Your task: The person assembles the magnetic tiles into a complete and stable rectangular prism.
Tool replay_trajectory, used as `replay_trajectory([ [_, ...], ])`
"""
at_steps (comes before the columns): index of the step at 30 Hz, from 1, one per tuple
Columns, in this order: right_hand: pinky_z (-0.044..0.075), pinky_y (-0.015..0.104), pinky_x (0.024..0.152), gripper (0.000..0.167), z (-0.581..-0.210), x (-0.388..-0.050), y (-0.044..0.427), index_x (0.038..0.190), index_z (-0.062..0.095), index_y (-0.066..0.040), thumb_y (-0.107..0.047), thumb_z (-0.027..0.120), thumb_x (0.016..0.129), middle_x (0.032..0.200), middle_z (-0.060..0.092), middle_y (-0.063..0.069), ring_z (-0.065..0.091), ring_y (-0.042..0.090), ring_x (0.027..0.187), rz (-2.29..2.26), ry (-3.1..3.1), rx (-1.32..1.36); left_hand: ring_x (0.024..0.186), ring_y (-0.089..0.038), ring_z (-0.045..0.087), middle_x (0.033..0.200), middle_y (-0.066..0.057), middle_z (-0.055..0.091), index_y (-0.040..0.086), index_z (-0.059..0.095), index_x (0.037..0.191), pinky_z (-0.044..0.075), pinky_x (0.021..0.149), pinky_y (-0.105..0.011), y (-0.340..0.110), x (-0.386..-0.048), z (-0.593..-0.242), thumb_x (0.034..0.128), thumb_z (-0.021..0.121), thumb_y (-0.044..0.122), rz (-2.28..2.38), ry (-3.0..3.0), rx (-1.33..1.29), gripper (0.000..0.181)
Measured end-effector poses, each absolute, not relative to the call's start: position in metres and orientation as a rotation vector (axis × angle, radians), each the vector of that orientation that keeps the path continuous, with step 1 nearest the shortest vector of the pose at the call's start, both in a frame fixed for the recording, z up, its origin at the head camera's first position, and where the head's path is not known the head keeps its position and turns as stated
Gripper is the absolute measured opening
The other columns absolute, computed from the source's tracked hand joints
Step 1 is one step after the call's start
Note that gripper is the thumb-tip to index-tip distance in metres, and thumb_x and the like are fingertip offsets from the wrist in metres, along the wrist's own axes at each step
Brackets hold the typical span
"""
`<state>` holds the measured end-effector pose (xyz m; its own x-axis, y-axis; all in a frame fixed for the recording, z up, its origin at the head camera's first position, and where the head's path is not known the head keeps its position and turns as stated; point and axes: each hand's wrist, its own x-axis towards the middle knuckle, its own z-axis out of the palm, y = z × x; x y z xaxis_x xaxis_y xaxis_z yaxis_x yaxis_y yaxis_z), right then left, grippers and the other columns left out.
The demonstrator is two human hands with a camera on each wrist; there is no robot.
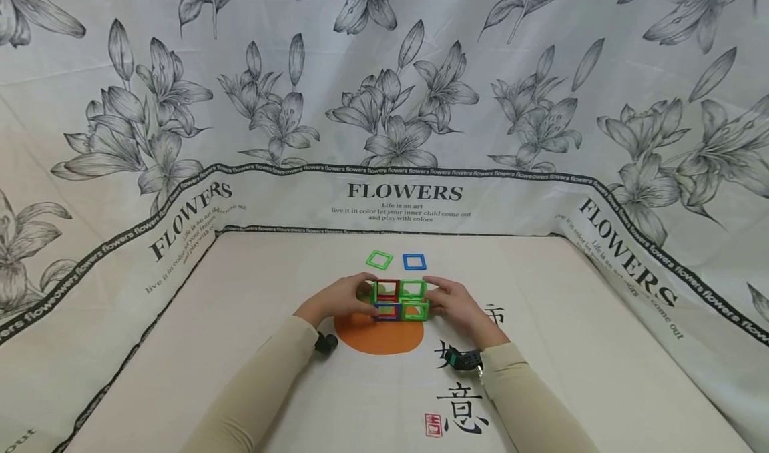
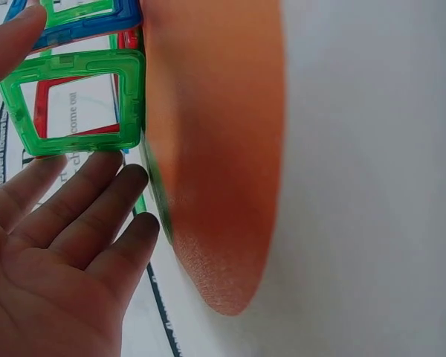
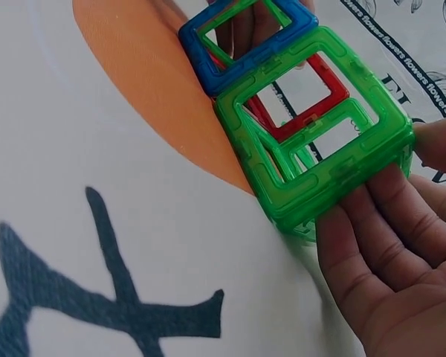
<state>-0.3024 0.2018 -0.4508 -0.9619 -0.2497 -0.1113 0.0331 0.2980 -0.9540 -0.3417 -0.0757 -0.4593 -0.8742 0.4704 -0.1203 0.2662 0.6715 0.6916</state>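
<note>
A block of magnetic building tiles [image 1: 400, 301], red, blue and green square frames joined two wide, rests on the tabletop. My left hand [image 1: 345, 296] holds its left side. In the left wrist view, the thumb lies on a blue tile [image 2: 97, 30] and other fingertips touch below a green side tile [image 2: 130, 97]. My right hand [image 1: 456, 306] grips the opposite side. The right wrist view shows its fingers against the edge of a green tile [image 3: 334, 175], beside a blue tile [image 3: 266, 52]. The far fingertips are partly hidden.
Beyond the block lie two loose square tiles, one green [image 1: 376, 266] and one blue [image 1: 415, 269]. The light tablecloth carries an orange disc print [image 1: 378, 339] and black characters [image 1: 462, 409]. A flowered curtain [image 1: 402, 199] bounds the table at the back and sides.
</note>
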Motion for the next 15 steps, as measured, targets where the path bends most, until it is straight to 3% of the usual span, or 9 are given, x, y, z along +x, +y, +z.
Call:
replay_trajectory([
  [4,0.052,0.043,0.095,0.052,-0.435,-0.291,0.197,0.148,0.035,-0.001,-0.015,0.049,0.100,0.119,0.063,0.028,0.067,0.025,0.096,-1.709,2.322,-0.225,0.118,-0.021,0.055,0.127,-0.005,0.062,0.022,0.047,0.139,0.040,0.108,-0.046,-0.076,-0.342,-0.458,0.0753,0.079,0.043,1.008,2.602,0.595,0.075],
  [15,0.054,0.040,0.092,0.053,-0.462,-0.308,0.198,0.148,0.038,-0.008,-0.022,0.052,0.099,0.119,0.066,0.023,0.068,0.022,0.095,-1.750,2.325,-0.223,0.118,-0.022,0.054,0.130,-0.006,0.060,0.024,0.046,0.139,0.042,0.107,-0.047,-0.080,-0.339,-0.457,0.0753,0.080,0.040,1.063,2.579,0.553,0.074],
])
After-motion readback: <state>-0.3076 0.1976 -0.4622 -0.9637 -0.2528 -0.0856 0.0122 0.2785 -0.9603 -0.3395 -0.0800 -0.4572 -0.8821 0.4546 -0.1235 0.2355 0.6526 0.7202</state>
